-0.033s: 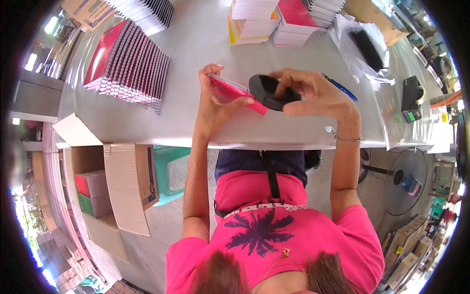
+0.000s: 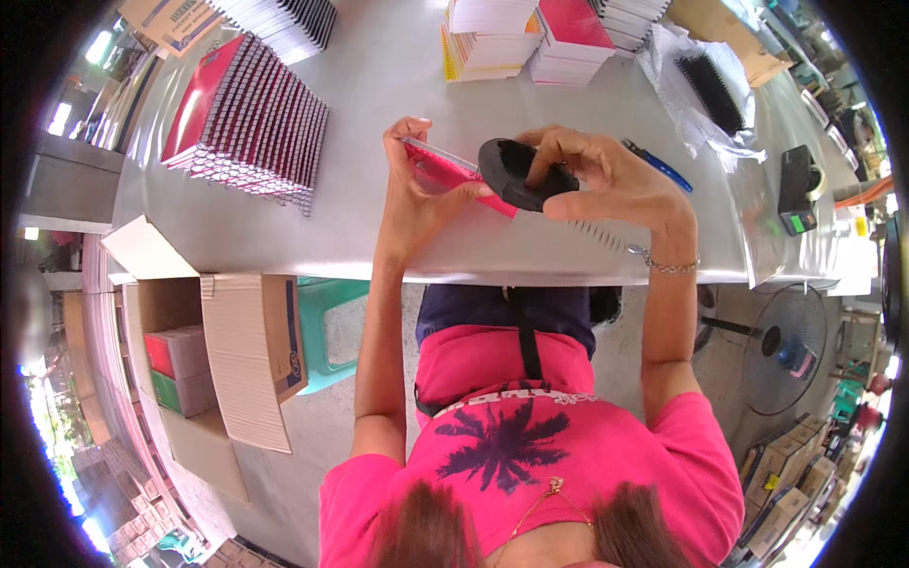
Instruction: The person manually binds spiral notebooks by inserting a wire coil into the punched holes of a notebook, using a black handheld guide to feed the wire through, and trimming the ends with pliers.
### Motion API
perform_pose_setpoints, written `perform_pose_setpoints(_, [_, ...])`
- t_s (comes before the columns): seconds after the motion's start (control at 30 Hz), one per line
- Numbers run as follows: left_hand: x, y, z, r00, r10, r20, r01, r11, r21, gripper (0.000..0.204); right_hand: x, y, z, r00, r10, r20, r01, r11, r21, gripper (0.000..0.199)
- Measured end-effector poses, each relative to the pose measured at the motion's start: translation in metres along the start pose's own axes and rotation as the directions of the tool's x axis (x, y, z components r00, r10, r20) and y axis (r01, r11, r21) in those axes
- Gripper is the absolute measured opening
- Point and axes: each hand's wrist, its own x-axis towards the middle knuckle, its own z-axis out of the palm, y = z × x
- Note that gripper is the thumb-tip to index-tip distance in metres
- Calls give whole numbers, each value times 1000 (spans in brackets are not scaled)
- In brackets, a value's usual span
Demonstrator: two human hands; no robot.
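Above the table's near edge, my left hand [image 2: 417,185] grips a small pink-covered notebook [image 2: 450,180], thumb on the near side and fingers round its far left end. The notebook is tilted, its edge slanting down to the right. My right hand [image 2: 601,175] has its fingers in the hollow of a round black disc-shaped tool [image 2: 507,175], which meets the notebook's right end. From below this hand a thin dark spiral coil [image 2: 598,235] stretches toward the wrist bracelet. Whether the coil is joined to the notebook is hidden behind the disc.
Left on the table [image 2: 369,85] stands a stack of red spiral-bound notebooks [image 2: 251,123]. Stacks of unbound pads [image 2: 488,52] sit at the back. Black coils [image 2: 710,90] lie on crumpled wrapping at right, near a blue-handled tool [image 2: 663,168] and tape dispenser [image 2: 797,189]. An opened carton [image 2: 246,360] stands lower left.
A spiral coil now shows between my right hand and its wrist. The black disc has tipped slightly, showing more of its hollow. My left hand keeps its grip on the notebook.
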Motion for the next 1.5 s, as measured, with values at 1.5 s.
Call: perform_pose_setpoints(1.5, [3, 0, 2, 996, -16, 92, 27, 992, -122, 100, 41, 4, 11, 973, 30, -230, -119, 916, -383, 31])
